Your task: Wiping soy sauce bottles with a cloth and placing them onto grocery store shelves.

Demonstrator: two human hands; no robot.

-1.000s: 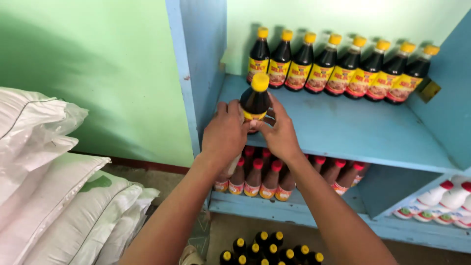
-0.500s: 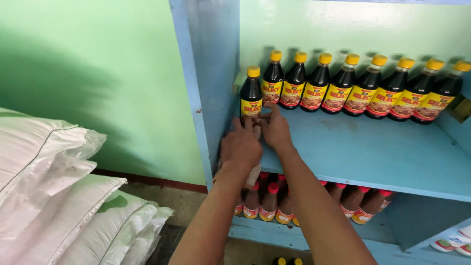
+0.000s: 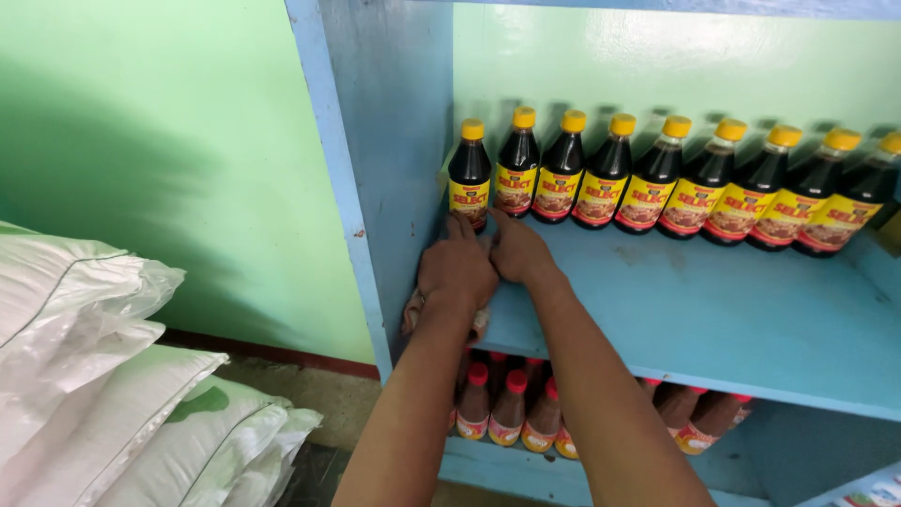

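White sacks (image 3: pixel 103 376) are stacked at the far left, against the green wall (image 3: pixel 169 169). Immediately to their right stands the blue side panel (image 3: pixel 375 169) of the shelving unit.

The left hand (image 3: pixel 457 272) rests near the front left corner of the upper shelf (image 3: pixel 713 319), beside the side panel. Its fingers are extended and relaxed, not clamped on anything, and their tips reach the base of the leftmost bottle (image 3: pixel 469 175). Whether the tips press against the bottle or only meet it cannot be determined. A pale object (image 3: pixel 413 314) shows under the wrist at the shelf's front edge; its identity cannot be determined.

The right hand (image 3: pixel 518 249) lies flat on the shelf, touching the left hand along its inner side. Its fingers are also extended, ungripped, with the tips pointing at the base of the same bottle.

The leftmost bottle stands upright near the rear left corner of the shelf, slightly forward of the others. It is dark, with a yellow cap and a yellow-and-red label.

To the right, a row of matching bottles (image 3: pixel 713 188) runs along the rear edge of the shelf toward its right end, all upright and close together. The front portion of the shelf carries nothing else.

On the lower shelf (image 3: pixel 526 469), bottles with red caps (image 3: pixel 511 408) stand in a group below the forearms; further such bottles sit to the right.
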